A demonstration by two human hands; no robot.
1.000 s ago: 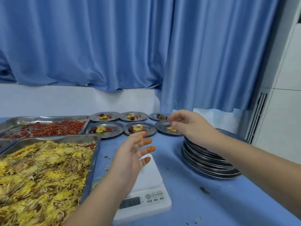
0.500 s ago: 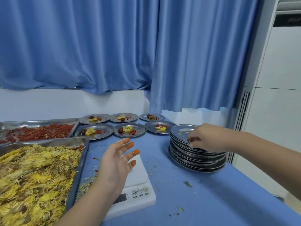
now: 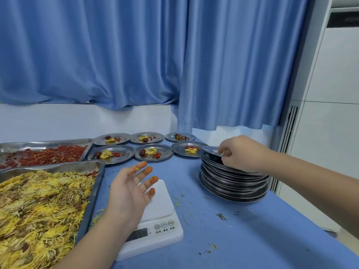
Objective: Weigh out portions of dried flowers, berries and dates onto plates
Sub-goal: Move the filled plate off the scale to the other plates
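My right hand [image 3: 240, 153] pinches the rim of the top plate [image 3: 210, 151] on a tall stack of steel plates [image 3: 231, 183] at the right. My left hand [image 3: 129, 189] hovers open over the white kitchen scale [image 3: 159, 216], its fingertips stained orange. A big steel tray of yellow dried flowers [image 3: 40, 206] lies at the near left. Behind it sits a tray of red berries [image 3: 44, 154]. Several filled plates [image 3: 153, 152], each with flowers, berries and a date, stand in two rows at the back.
The blue table [image 3: 242, 239] is strewn with flower bits. Its right edge runs close past the plate stack. A white wall and blue curtains [image 3: 136, 55] close off the back, and a white floor-standing unit [image 3: 330, 113] is at the right.
My right hand drew back from the filled plate at the back and came down onto the top of the plate stack. My left hand stayed over the scale.
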